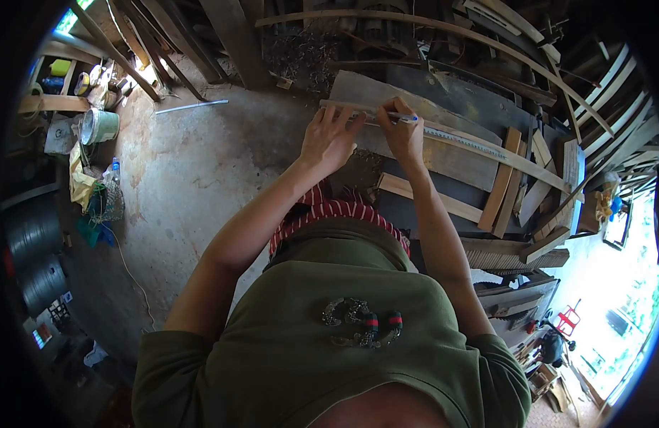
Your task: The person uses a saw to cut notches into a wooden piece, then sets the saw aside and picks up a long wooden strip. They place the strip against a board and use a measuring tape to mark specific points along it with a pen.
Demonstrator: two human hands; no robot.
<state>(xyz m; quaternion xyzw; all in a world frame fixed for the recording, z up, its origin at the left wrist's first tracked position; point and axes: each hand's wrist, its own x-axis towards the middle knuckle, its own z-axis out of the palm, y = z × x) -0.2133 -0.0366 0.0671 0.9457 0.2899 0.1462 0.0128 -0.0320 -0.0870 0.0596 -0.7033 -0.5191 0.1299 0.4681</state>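
A long pale wooden strip (529, 168) runs from between my hands toward the right, over wider grey boards (457, 160). Along it lies a ruler or measuring tape with dark markings (465, 141). My left hand (329, 140) rests on the strip's left end, fingers spread and pressing down. Just to its right, my right hand (404, 135) pinches a pen (403, 117), its tip side pointing left, close above the strip. The exact contact of the pen tip is too small to tell.
Short wooden pieces (502, 178) lie on the boards at the right. Curved strips (443, 27) and timber crowd the upper right. A bucket (100, 126) and a plastic bottle (115, 171) stand at the left. A metal strip (192, 106) lies on the concrete floor (201, 164).
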